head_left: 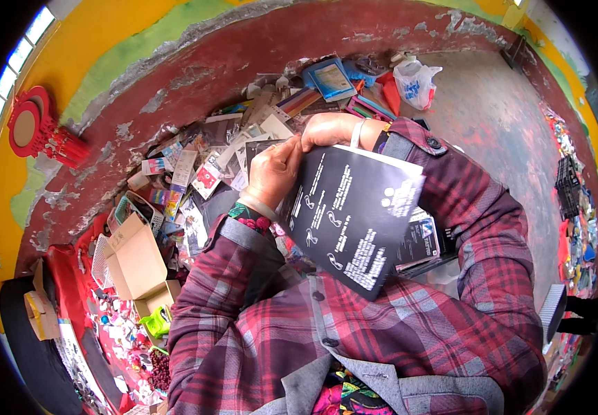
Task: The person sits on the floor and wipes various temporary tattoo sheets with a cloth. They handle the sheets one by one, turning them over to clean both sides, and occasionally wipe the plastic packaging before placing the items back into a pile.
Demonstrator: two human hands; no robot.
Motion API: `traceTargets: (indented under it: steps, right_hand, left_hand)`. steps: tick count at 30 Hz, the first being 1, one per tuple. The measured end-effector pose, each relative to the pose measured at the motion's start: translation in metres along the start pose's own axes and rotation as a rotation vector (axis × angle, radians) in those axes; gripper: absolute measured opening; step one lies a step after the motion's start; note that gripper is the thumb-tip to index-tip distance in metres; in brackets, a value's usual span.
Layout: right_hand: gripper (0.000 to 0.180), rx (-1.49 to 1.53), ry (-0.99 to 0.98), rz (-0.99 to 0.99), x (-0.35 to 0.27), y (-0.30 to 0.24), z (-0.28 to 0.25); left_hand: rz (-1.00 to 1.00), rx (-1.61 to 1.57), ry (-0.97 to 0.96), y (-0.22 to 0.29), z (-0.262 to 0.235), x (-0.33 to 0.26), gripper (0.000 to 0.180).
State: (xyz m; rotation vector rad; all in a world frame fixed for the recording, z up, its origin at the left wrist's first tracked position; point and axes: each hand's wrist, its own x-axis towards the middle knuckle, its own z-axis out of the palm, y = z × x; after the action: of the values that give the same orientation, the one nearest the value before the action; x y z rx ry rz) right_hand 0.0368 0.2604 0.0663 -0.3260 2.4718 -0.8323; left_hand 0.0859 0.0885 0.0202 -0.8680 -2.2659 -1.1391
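Though close, black sheet (354,207) with blurry lower lettering (363,275).

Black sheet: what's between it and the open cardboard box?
The head view shows loose papers and the plaid left sleeve between the open cardboard box and the black sheet.

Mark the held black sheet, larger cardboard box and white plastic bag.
Black sheet (347,213): head view, printed face.
Larger cardboard box (133,254): head view, raised flap.
White plastic bag (415,84): head view, its side.
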Motion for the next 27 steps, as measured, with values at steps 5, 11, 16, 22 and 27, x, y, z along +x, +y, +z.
traceTargets:
  steps: [5, 11, 16, 22, 27]
  right_hand:
    - [0.024, 0.419, -0.008, 0.039, -0.014, 0.001, 0.003]
    - [0.029, 1.29, -0.183, -0.07, -0.061, -0.009, 0.018]
    - [0.087, 1.261, 0.016, -0.375, -0.146, -0.01, 0.061]
    - [0.114, 1.212, 0.041, -0.163, -0.211, -0.037, 0.075]
    - [0.076, 0.7, 0.003, -0.162, -0.211, -0.051, 0.088]
  left_hand:
    - [-0.103, -0.134, 0.056, 0.002, 0.007, -0.005, 0.017]
    - [-0.158, -0.083, 0.152, 0.0, 0.0, -0.015, 0.018]
    - [-0.244, -0.105, 0.221, 0.003, -0.007, -0.029, 0.016]
    - [-0.224, -0.03, 0.259, 0.003, -0.008, -0.034, 0.015]
    - [-0.254, -0.041, 0.197, 0.009, -0.012, -0.034, 0.016]
